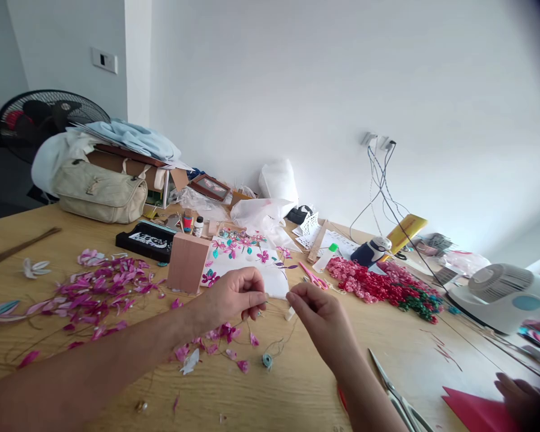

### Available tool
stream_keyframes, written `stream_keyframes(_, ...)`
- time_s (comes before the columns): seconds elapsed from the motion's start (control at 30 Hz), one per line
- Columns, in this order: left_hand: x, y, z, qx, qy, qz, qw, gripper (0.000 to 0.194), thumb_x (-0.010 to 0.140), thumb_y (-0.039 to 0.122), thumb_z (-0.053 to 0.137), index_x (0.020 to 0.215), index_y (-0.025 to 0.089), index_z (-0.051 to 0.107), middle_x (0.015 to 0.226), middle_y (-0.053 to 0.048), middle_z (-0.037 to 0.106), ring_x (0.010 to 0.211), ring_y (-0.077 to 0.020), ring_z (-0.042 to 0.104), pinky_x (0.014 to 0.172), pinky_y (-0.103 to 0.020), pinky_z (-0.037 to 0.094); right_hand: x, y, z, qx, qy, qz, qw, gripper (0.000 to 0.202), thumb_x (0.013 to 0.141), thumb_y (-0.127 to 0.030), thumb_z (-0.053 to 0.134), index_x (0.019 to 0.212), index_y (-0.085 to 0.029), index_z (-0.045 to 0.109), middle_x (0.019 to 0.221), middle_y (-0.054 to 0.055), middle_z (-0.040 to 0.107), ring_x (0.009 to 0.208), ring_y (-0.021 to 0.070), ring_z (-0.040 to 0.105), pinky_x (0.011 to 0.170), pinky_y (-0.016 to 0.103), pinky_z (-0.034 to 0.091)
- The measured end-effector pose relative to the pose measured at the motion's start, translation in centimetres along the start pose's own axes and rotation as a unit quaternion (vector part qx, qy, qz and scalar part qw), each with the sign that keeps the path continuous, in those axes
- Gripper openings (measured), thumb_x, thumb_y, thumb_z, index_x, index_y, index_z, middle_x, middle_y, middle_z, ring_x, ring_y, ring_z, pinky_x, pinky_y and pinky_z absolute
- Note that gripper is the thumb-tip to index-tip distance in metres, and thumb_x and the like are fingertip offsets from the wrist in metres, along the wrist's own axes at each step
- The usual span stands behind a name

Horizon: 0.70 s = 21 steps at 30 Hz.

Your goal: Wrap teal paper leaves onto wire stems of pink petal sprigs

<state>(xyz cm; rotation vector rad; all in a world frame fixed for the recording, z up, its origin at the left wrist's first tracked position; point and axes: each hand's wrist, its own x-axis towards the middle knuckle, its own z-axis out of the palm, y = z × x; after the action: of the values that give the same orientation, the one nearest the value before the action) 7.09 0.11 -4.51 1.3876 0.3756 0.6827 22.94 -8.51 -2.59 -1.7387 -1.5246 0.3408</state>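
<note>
Both hands are raised over the middle of the wooden table, fingertips pinched and a short gap apart. My left hand is closed, with something small between thumb and fingers that I cannot make out. Facing it, my right hand pinches what looks like a thin thread, faintly visible near the fingertips. Below them lies a small blue-grey coil of thread with loose strands curling off it. Pink fabric petals and a white petal piece are scattered beneath my left hand. Scissors lie beside my right forearm.
A heap of magenta petals spreads on the left. Behind the hands are a wooden block, a sheet with flowers and pink scissors. Red flower strands lie right. Another person's hand is near red paper.
</note>
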Motion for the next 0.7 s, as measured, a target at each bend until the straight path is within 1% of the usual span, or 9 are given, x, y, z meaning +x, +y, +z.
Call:
stream_keyframes(0.1, -0.1, 0.2, -0.3, -0.057, -0.002, -0.005, 0.998, 0.025, 0.070, 0.032, 0.066, 0.071, 0.015, 0.048, 0.065, 0.000, 0.059, 0.052, -0.0071, 0.052, 0.048, -0.018, 0.036, 0.3, 1.2, 0.7, 0.107, -0.044, 0.051, 0.992, 0.025, 0.075, -0.039, 0.053, 0.063, -0.018, 0.049, 0.050, -0.007, 0.030, 0.046, 0.0079, 0.024, 0.042, 0.022, 0.018)
stream_keyframes(0.2, -0.2, 0.2, -0.6, -0.090, 0.000, -0.013, 0.996, 0.023, 0.070, 0.028, 0.066, 0.071, 0.015, 0.048, 0.069, 0.000, 0.061, 0.055, -0.0067, 0.053, 0.052, -0.018, 0.037, 0.0, 1.4, 1.0, 0.177, -0.080, 0.078, 0.978, 0.028, 0.074, -0.042, 0.055, 0.062, -0.018, 0.047, 0.050, -0.009, 0.025, 0.044, 0.0066, 0.017, 0.041, 0.022, 0.012)
stream_keyframes(0.27, -0.1, 0.2, -0.6, -0.093, 0.004, -0.010, 0.996, 0.022, 0.072, 0.027, 0.065, 0.071, 0.015, 0.047, 0.070, 0.000, 0.061, 0.056, -0.0067, 0.053, 0.052, -0.018, 0.038, -0.3, 1.0, 1.0, 0.210, -0.084, 0.091, 0.970, 0.029, 0.072, -0.043, 0.056, 0.062, -0.018, 0.047, 0.049, -0.009, 0.023, 0.043, 0.0060, 0.015, 0.041, 0.022, 0.009)
stream_keyframes(0.33, 0.0, 0.1, -0.6, -0.072, 0.017, 0.002, 0.997, 0.022, 0.072, 0.028, 0.064, 0.071, 0.015, 0.047, 0.066, 0.000, 0.059, 0.055, -0.0072, 0.052, 0.051, -0.019, 0.038, -0.6, 0.5, 0.9, 0.233, -0.078, 0.105, 0.964, 0.030, 0.071, -0.044, 0.058, 0.062, -0.018, 0.047, 0.048, -0.010, 0.021, 0.043, 0.0056, 0.014, 0.041, 0.023, 0.008)
stream_keyframes(0.43, 0.2, -0.2, -0.5, -0.027, 0.051, 0.027, 0.998, 0.024, 0.072, 0.032, 0.063, 0.069, 0.015, 0.046, 0.058, 0.002, 0.056, 0.053, -0.0079, 0.049, 0.050, -0.019, 0.039, -1.1, -0.1, 1.0, 0.250, -0.078, 0.115, 0.958, 0.031, 0.070, -0.046, 0.058, 0.062, -0.018, 0.048, 0.048, -0.010, 0.020, 0.041, 0.0051, 0.014, 0.041, 0.023, 0.008)
stream_keyframes(0.5, 0.2, -0.3, -0.4, -0.013, 0.066, 0.041, 0.997, 0.026, 0.073, 0.033, 0.062, 0.068, 0.016, 0.044, 0.057, 0.002, 0.054, 0.052, -0.0081, 0.048, 0.049, -0.019, 0.039, -1.4, -0.3, 1.4, 0.243, -0.084, 0.111, 0.960, 0.032, 0.069, -0.047, 0.059, 0.062, -0.018, 0.048, 0.048, -0.010, 0.022, 0.041, 0.0050, 0.014, 0.040, 0.022, 0.008)
stream_keyframes(0.6, 0.2, -0.2, -0.2, -0.013, 0.077, 0.053, 0.996, 0.025, 0.073, 0.034, 0.061, 0.068, 0.016, 0.044, 0.056, 0.003, 0.053, 0.052, -0.0082, 0.048, 0.049, -0.019, 0.039, -1.6, -0.2, 2.0, 0.219, -0.080, 0.104, 0.967, 0.031, 0.067, -0.044, 0.062, 0.061, -0.018, 0.048, 0.047, -0.009, 0.026, 0.042, 0.0054, 0.017, 0.040, 0.022, 0.009)
stream_keyframes(0.7, 0.0, 0.1, 0.0, -0.028, 0.071, 0.049, 0.996, 0.024, 0.074, 0.032, 0.060, 0.069, 0.016, 0.044, 0.058, 0.003, 0.053, 0.053, -0.0077, 0.048, 0.049, -0.019, 0.039, -1.5, 0.2, 2.4, 0.208, -0.065, 0.101, 0.971, 0.028, 0.068, -0.042, 0.062, 0.060, -0.018, 0.049, 0.047, -0.009, 0.027, 0.042, 0.0057, 0.019, 0.039, 0.021, 0.011)
